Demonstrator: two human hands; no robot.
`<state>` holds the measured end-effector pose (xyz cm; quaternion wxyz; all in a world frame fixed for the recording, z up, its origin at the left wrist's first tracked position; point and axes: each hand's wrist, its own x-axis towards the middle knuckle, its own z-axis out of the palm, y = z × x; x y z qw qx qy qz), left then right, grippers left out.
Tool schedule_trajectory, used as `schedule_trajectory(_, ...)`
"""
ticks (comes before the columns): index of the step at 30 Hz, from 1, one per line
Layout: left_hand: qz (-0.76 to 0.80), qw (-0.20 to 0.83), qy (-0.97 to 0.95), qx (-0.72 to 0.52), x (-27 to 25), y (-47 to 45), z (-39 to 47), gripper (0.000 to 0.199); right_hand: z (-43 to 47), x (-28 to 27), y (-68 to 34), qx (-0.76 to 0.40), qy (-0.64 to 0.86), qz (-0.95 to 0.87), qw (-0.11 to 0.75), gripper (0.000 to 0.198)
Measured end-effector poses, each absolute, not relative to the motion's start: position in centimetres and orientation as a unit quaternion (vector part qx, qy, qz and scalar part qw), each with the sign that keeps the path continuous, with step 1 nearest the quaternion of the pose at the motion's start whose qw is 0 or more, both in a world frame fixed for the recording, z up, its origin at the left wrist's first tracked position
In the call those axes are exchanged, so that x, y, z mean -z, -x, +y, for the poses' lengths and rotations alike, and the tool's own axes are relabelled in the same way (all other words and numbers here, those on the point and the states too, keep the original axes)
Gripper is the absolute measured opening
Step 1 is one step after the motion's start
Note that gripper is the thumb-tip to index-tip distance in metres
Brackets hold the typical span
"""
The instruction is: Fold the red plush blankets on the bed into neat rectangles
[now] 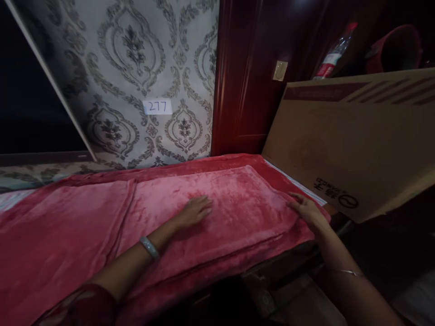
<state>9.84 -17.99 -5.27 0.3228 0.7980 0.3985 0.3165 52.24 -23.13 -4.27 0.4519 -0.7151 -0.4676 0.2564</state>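
Note:
A plush pink-red blanket [238,213] lies folded in layers on a long surface, with a raised fold edge crossing it on the left. My left hand [195,211] rests flat on its upper layer, palm down and fingers stretched out. At the blanket's right edge, my right hand [305,209] has its thumb and fingers closed on the folded layer; part of the fingers is hard to make out. A pale bracelet [149,247] circles my left wrist, and a thin bangle [350,272] is on my right forearm.
A big cardboard box [353,136] stands at the right, close to my right hand. Behind it are a red-capped bottle [331,59] and a dark red round container [377,50]. A dark screen [37,90] is at the left. A paper marked 277 [157,107] hangs on the patterned wall.

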Motion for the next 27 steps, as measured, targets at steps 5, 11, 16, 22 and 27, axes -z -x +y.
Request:
schedule_trajectory(5,0.446,0.555,-0.554,-0.431,2.8,-9.3,-16.2,0.035,-21.2,-2.9,-43.6,-0.081,0.710,-0.615,0.333,0.053)
schedule_trajectory(11,0.422,0.715,-0.338,-0.443,1.9,-6.6,-16.2,0.030,-26.1,-5.9,-28.4,0.008,0.562,-0.814,0.148,0.050)
schedule_trajectory(16,0.410,0.698,-0.344,-0.476,2.8,-5.9,-16.3,0.036,-30.2,-1.1,-23.4,0.009,0.441,-0.893,0.085,0.051)
schedule_trajectory(22,0.447,0.587,-0.382,-0.556,4.6,-7.3,-14.8,0.042,-31.6,3.5,-24.9,0.057,0.442,-0.884,0.138,0.066)
schedule_trajectory(27,0.454,0.493,-0.416,-0.615,3.7,-9.1,-13.1,0.073,-31.6,3.9,-26.5,0.069,0.423,-0.877,0.216,0.065)
